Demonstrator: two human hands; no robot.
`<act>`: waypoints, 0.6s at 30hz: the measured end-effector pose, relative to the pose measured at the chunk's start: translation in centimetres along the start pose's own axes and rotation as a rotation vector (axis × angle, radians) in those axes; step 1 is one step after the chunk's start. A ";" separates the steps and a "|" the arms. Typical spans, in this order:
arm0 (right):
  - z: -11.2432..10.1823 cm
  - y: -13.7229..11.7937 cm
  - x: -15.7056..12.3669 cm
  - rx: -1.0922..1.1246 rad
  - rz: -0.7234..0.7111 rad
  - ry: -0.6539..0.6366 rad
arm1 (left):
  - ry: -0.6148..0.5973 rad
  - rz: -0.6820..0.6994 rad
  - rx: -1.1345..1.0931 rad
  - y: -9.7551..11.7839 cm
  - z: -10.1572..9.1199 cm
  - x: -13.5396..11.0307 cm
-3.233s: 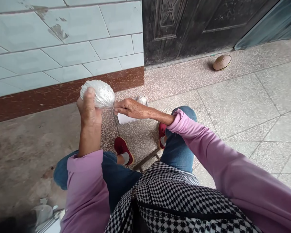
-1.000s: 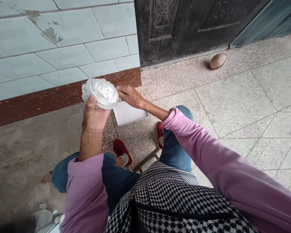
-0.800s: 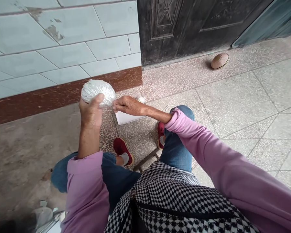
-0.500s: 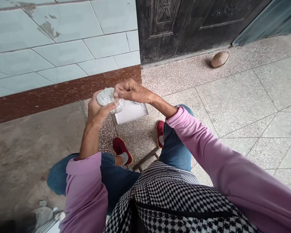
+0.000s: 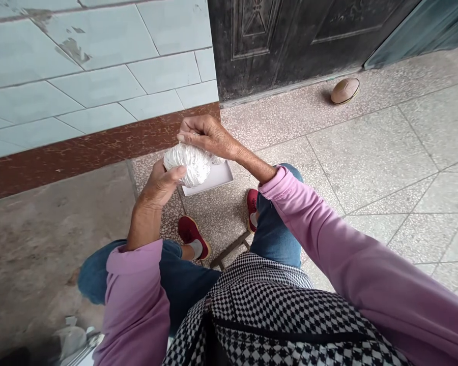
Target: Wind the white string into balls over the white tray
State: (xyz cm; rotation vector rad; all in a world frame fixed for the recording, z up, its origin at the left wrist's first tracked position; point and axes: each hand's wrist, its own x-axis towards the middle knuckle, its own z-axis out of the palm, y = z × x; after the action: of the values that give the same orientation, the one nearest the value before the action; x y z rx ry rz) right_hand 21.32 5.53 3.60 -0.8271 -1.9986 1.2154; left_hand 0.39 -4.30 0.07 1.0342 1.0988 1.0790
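A white ball of wound string (image 5: 189, 163) is held up over my knees. My left hand (image 5: 161, 183) grips it from below and the left, thumb against its side. My right hand (image 5: 205, 136) is curled over the ball's top, fingers pinched together on it; any strand in them is too thin to make out. Just beyond the ball a shallow white box (image 5: 217, 176) lies on the floor, partly hidden by the hands.
I sit with red shoes (image 5: 193, 235) on a speckled tile floor. A pale tiled wall (image 5: 91, 76) with a red-brown skirting stands ahead left, a dark door (image 5: 297, 35) ahead. A small round tan object (image 5: 344, 90) lies by the door. Pale debris (image 5: 70, 338) lies bottom left.
Both hands and the ball have dropped lower and shifted right. My right hand circled around the ball and now rests over its top.
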 end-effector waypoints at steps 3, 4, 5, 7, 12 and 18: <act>0.0 0.8 0.7 0.001 0.018 0.017 | 0.015 0.017 -0.032 0.6 0.3 -0.4; 0.1 1.2 1.0 0.002 0.008 0.023 | 0.030 0.024 -0.044 0.7 0.3 -0.5; 0.2 1.5 1.2 0.004 -0.007 0.025 | 0.047 0.026 -0.055 0.8 0.3 -0.6; 0.5 2.2 1.6 -0.008 -0.029 0.024 | 0.090 0.027 -0.083 0.7 0.1 -0.5; 1.3 2.9 1.4 -0.177 0.003 -0.009 | 0.183 0.101 -0.122 0.5 -1.2 0.5; 3.5 1.9 0.1 -0.342 0.116 -0.186 | 0.221 0.115 -0.115 -0.4 -3.5 1.9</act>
State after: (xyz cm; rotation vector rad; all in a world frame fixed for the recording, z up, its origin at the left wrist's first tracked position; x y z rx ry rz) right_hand 18.84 4.58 0.65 -1.0386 -2.3821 1.0588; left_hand -2.76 -2.21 -1.15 0.9112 1.1489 1.3586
